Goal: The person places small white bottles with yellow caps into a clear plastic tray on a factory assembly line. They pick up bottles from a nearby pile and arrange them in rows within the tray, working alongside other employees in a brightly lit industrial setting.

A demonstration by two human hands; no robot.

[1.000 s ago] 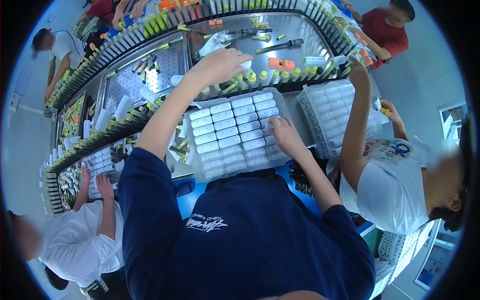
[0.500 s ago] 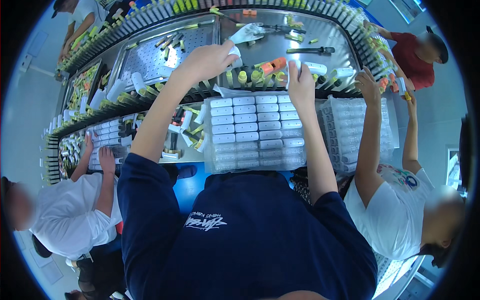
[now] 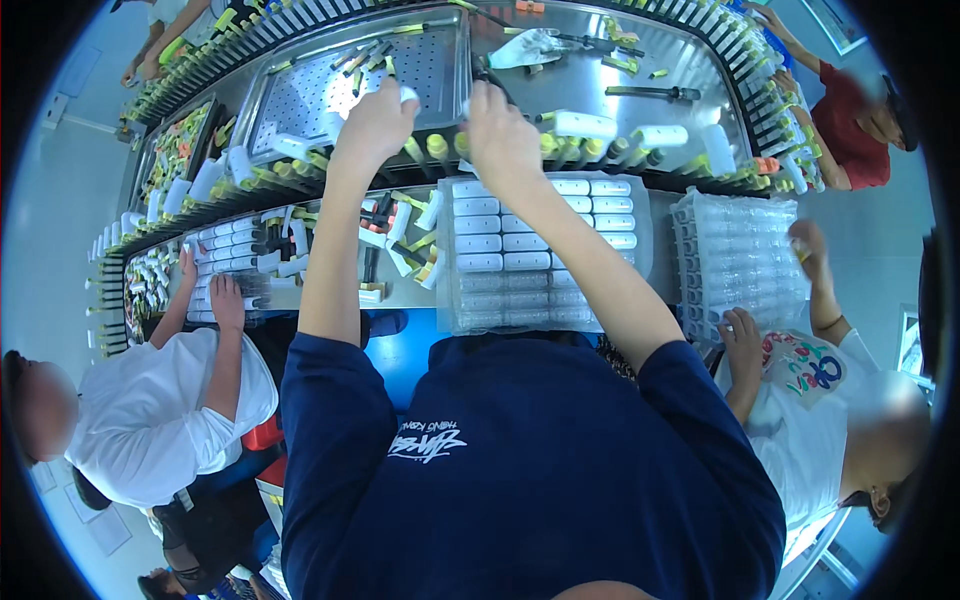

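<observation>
My left hand [image 3: 375, 125] is closed with its fingertips on a small white plastic piece [image 3: 408, 94], over the near edge of the perforated metal tray. To its right, my right hand [image 3: 502, 135] reaches over the row of upright yellow-tipped posts [image 3: 437, 147], its fingers bent together. A little white shows by its thumb side, but what it holds is hidden. Just right of that hand a white plastic casing [image 3: 585, 125] lies across the posts. Below my forearms sits a clear blister tray [image 3: 500, 315] holding rows of white casings [image 3: 477, 225].
A white glove [image 3: 525, 48] and black tools [image 3: 655, 92] lie on the metal worktop beyond. Stacked clear trays [image 3: 740, 260] stand at right. Loose clamps and casings [image 3: 395, 235] lie left of my tray. Co-workers' hands [image 3: 228, 300] work on both sides.
Both my hands have moved left along the posts. The orange clamp in the post row is out of sight; a white casing shows there. The right co-worker's hands have come down toward the stacked trays.
</observation>
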